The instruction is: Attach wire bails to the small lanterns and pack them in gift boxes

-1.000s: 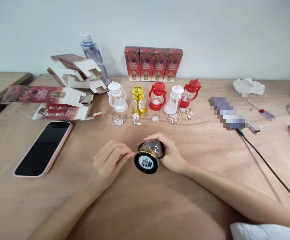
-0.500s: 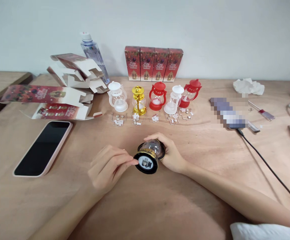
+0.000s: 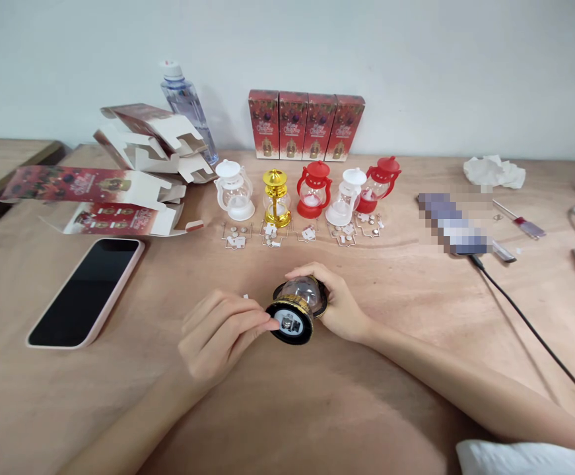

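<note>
Black lantern (image 3: 296, 306), one: held tilted, base toward the viewer, nearer than five lanterns (image 3: 313, 191) standing on the tabletop (image 3: 317, 409). Right hand (image 3: 342, 309): curled round its far end. Left hand (image 3: 225, 333): fingertips pinched together at its base; whether gripping anything, cannot tell.

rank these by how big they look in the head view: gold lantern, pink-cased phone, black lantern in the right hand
1. Pink-cased phone
2. Black lantern, in the right hand
3. Gold lantern, standing farther back

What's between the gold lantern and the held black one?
Head view: small loose parts in front of the gold lantern, then bare tabletop to the black lantern.
</note>
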Demonstrator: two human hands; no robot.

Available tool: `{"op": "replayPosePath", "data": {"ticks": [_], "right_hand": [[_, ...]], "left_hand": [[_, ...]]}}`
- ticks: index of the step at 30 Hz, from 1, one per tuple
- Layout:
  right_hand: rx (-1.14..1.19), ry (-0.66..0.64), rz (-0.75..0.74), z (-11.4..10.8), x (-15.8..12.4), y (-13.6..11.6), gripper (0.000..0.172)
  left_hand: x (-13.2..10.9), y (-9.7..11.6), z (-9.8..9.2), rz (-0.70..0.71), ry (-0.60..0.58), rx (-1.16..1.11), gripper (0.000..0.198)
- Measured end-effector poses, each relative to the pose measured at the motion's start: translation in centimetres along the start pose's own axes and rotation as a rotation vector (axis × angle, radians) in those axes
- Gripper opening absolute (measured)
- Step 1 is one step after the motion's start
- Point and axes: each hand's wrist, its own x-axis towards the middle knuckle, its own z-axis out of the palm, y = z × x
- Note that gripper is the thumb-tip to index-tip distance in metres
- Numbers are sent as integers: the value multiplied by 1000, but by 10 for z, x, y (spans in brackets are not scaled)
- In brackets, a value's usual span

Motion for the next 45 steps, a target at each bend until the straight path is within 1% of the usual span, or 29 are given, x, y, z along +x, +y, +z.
{"op": "replayPosePath", "data": {"ticks": [9,14,23,32,37,41,43,45], "right_hand": [[-16,-12,-16,-1,1,-1,37],[-18,-8,-24,-1,1,0,37],[-6,-10,-23,-1,0,0,39],[-4,-5,-13,0,1,0,36],[7,0,-28,0,1,0,34],[15,-5,-21,0,1,0,33],[16,-7,-17,0,1,0,34],[21,-7,-19,0,1,0,34]], "left_hand": [[1,-1,1,-10,-48,-26,8],[0,-1,2,-29,-43,-38,7],[-3,-2,3,-21,-56,-56,8],[-6,-3,3,-32,-48,-42,6],[-6,-13,1,-60,-53,44,10],[-8,-25,6,-103,-59,103,8],[-11,-31,10,-136,-92,123,4],[-14,-38,13,-178,-162,144,6]]}}
